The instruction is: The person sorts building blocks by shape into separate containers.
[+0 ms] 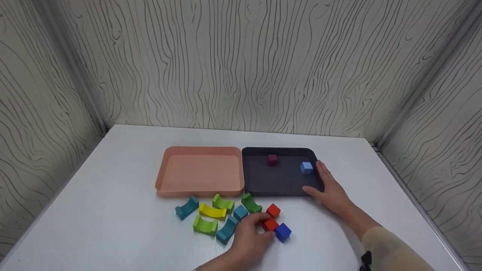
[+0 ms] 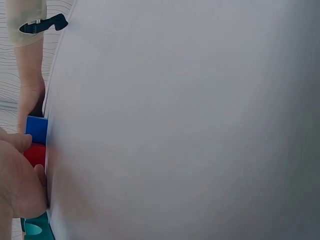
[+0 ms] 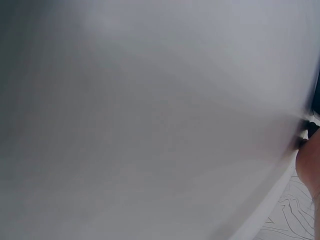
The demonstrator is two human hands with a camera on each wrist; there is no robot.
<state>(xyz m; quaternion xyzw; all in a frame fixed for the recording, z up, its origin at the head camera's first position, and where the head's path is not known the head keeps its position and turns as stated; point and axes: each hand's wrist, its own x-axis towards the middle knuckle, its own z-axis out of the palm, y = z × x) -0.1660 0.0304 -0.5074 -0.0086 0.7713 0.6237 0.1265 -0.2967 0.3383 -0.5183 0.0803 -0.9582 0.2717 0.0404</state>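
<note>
My left hand [image 1: 251,237] curls its fingers and thumb around a red cube [image 1: 270,224] at the front of the table. Beside the thumb sits a blue cube [image 1: 283,232], and just behind is another red cube [image 1: 273,210]. In the left wrist view the blue cube [image 2: 37,130] and the red cube [image 2: 35,154] show by the fingertips. My right hand [image 1: 329,190] rests against the right side and front corner of the dark tray [image 1: 278,186], fingers extended and thumb over the rim. Inside that tray are a maroon cube [image 1: 272,160] and a light blue cube [image 1: 306,168].
A pink tray [image 1: 199,194] stands against the dark tray's left side. In front lie several curved blocks: teal [image 1: 187,207], yellow [image 1: 212,212], lime [image 1: 205,226] and green [image 1: 251,203], plus a teal cube [image 1: 240,213]. Patterned walls [image 1: 226,67] enclose the white table [image 1: 124,210].
</note>
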